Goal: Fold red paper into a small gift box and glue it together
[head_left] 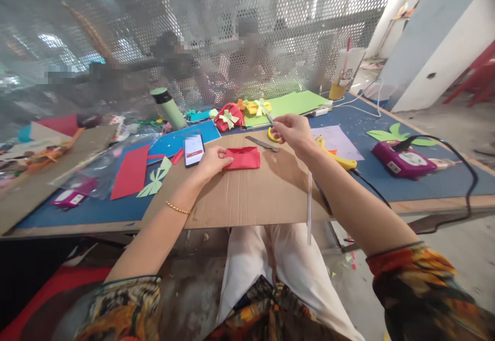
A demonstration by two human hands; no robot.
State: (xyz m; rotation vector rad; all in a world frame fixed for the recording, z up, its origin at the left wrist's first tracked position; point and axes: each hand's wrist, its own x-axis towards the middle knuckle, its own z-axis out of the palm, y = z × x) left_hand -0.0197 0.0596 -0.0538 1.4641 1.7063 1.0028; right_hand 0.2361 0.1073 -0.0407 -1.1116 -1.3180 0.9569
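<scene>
My left hand (212,163) grips the left end of a red folded paper piece (245,158), which lies on a sheet of brown cardboard (232,201). My right hand (294,132) is raised above the cardboard, right of the red paper, with its fingers pinched together. A small greyish tip (269,118) shows at those fingertips, too small to name. Below it lie a dark metal blade or ruler (262,143) and a yellow ring-shaped handle (274,135). Behind my right forearm is a yellow glue gun (340,160), partly hidden.
A clear stick (309,209) overhangs the cardboard's front edge. A phone (194,150), red paper (130,172) and a green bottle (168,108) stand left. Decorated paper pieces (229,117) and green sheets (296,102) lie behind. A purple power box (404,158) and drink cup (345,72) are right.
</scene>
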